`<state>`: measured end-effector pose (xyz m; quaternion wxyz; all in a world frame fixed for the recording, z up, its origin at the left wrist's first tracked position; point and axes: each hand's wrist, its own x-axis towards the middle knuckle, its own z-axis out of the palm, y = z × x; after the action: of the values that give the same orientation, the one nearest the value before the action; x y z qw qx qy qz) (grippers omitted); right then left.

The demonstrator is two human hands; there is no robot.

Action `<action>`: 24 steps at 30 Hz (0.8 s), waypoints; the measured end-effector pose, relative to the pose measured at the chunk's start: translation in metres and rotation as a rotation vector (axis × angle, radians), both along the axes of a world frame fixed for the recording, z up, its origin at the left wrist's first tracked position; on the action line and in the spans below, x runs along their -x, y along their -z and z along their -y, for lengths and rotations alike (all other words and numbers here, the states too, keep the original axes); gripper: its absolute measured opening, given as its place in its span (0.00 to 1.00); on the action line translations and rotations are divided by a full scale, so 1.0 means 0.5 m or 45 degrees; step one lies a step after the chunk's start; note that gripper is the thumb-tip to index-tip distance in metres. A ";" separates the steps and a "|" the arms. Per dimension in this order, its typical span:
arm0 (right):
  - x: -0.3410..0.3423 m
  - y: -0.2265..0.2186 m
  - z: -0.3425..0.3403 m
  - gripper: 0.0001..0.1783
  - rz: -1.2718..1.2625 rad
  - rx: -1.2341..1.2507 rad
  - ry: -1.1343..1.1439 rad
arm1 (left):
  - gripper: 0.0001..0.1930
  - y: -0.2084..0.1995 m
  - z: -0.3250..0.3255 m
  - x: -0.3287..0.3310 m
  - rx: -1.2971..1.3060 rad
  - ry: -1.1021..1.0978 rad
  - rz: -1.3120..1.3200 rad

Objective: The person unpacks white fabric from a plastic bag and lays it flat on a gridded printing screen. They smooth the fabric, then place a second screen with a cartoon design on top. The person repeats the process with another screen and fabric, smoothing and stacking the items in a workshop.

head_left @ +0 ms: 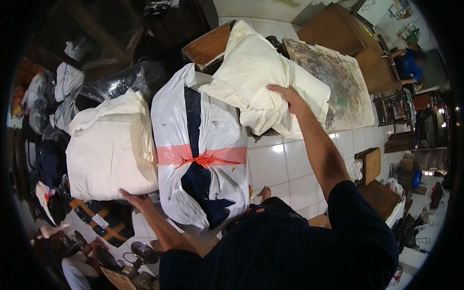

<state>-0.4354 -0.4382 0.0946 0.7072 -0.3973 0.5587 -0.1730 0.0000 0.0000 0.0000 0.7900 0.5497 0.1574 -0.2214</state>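
A cream cloth bundle (112, 150) lies at the left, bulky and folded over at its top. Against its lower edge rests my left hand (137, 199), fingers apart and partly hidden by the cloth. Farther right, a second cream cloth bundle (261, 67) is tilted and creased, and my right hand (290, 98) is closed on a fold of it. Between the two bundles stands a white plastic sack (166, 125) with a red band, tied by an orange-red string (205, 161). Dark blue cloth (193, 116) shows through its split.
Behind the right bundle are a wooden box (208, 46) and a stained board (338, 84). Black plastic bags (118, 79) crowd the far left, above a taped dark package (104, 222). Large brown cartons (343, 36) stand at the back right. People show at both edges.
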 end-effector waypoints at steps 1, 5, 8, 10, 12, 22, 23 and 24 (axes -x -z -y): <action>-0.003 -0.004 -0.012 0.46 -0.025 0.029 0.089 | 0.42 -0.001 -0.001 0.001 -0.046 0.003 -0.003; 0.053 -0.035 -0.057 0.37 0.094 0.169 0.260 | 0.45 0.006 -0.013 -0.007 -0.232 0.035 -0.080; 0.133 -0.047 -0.092 0.31 0.262 0.191 0.572 | 0.44 0.031 -0.008 -0.018 -0.140 -0.028 -0.210; 0.187 -0.053 -0.117 0.28 0.405 0.158 0.587 | 0.42 0.053 -0.013 -0.022 0.119 0.049 -0.109; 0.235 -0.051 -0.123 0.30 0.337 0.226 0.603 | 0.42 0.069 -0.021 -0.017 0.292 0.054 -0.253; 0.275 0.049 -0.175 0.34 0.338 0.183 0.713 | 0.46 -0.025 0.021 -0.010 0.404 0.106 -0.237; 0.278 0.051 -0.176 0.34 0.267 0.204 0.754 | 0.46 -0.031 0.026 -0.009 0.527 0.090 -0.266; 0.280 0.049 -0.176 0.34 0.241 0.187 0.777 | 0.46 -0.034 0.030 -0.014 0.710 0.131 -0.264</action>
<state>-0.5753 -0.3502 0.0700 0.6409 -0.2437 0.5698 -0.4530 0.0071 -0.0148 0.0168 0.8778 0.2934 0.1425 -0.3508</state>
